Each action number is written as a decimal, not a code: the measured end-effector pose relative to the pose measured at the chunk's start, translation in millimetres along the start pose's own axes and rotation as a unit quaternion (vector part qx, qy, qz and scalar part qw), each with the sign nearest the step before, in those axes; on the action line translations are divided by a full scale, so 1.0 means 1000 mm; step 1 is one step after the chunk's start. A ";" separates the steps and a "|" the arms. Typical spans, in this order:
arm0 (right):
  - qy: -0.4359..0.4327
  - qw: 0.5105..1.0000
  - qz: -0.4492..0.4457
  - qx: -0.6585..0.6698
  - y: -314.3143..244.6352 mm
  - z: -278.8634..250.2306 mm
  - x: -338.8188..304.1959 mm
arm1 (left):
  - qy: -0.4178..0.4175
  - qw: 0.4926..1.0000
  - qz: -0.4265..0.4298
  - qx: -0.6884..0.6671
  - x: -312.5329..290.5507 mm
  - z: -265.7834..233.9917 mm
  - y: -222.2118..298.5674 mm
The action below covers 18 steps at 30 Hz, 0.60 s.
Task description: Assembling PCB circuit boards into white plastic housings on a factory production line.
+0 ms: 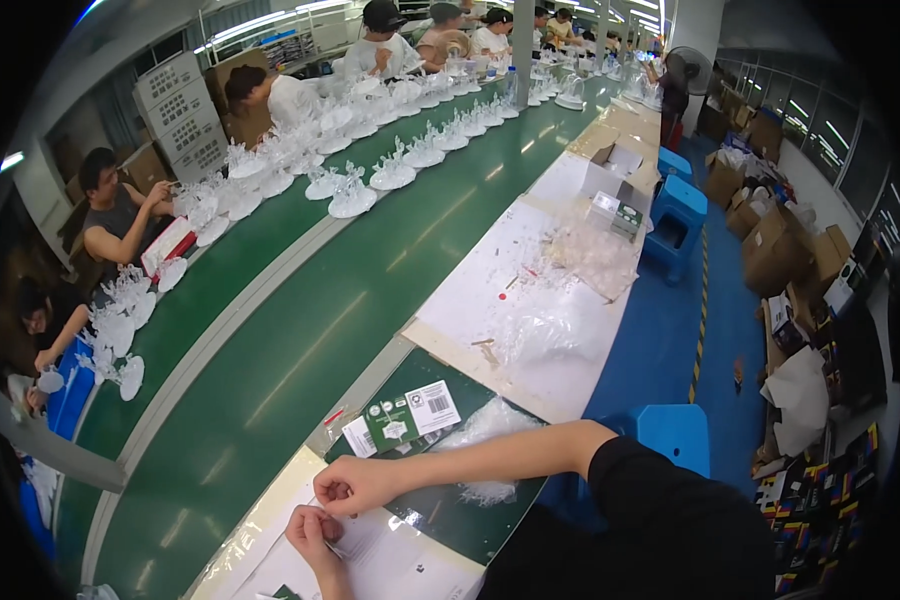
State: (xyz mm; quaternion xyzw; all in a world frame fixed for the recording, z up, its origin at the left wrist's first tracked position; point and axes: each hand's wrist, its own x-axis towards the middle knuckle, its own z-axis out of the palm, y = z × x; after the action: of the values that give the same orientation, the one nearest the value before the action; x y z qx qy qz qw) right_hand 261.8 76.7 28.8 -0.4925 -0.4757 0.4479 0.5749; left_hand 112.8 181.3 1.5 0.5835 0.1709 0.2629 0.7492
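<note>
Head view shows me the left hand (pixel 315 533) and right hand (pixel 358 485) curled together, gripping what I cannot tell, by the near white sheet (pixel 415 562): fine fingertip work, I judge, next needing a steady pinch.

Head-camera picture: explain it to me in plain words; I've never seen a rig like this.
There is no machine here, just a person's two bare hands. The only picture comes from a wide fisheye camera on their head, looking down, so straight edges bend.

The left hand and right hand are close together, fingers curled; whatever they may hold is too small to tell. Below them lies white printed paper. Just beyond are green-and-white cardboard packaging and crumpled clear plastic film. To the left, a long, smooth green work surface carries rows of clear, round-based ornaments.
</note>
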 end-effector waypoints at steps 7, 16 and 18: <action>0.000 1.000 -0.012 0.000 0.003 0.002 0.005 | -0.006 1.000 0.011 0.018 0.003 -0.005 -0.002; 0.009 1.000 -0.006 -0.004 0.004 -0.001 0.005 | -0.028 0.999 0.019 0.019 0.006 -0.006 -0.003; 0.011 1.000 -0.014 -0.003 0.002 0.000 0.003 | -0.021 0.999 0.028 0.039 0.002 -0.001 -0.002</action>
State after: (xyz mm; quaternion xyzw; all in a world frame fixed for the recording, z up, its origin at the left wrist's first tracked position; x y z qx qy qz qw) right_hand 262.4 80.1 27.2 -0.4923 -0.4776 0.4325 0.5852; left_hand 114.2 182.9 -0.9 0.6219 0.1491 0.2648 0.7218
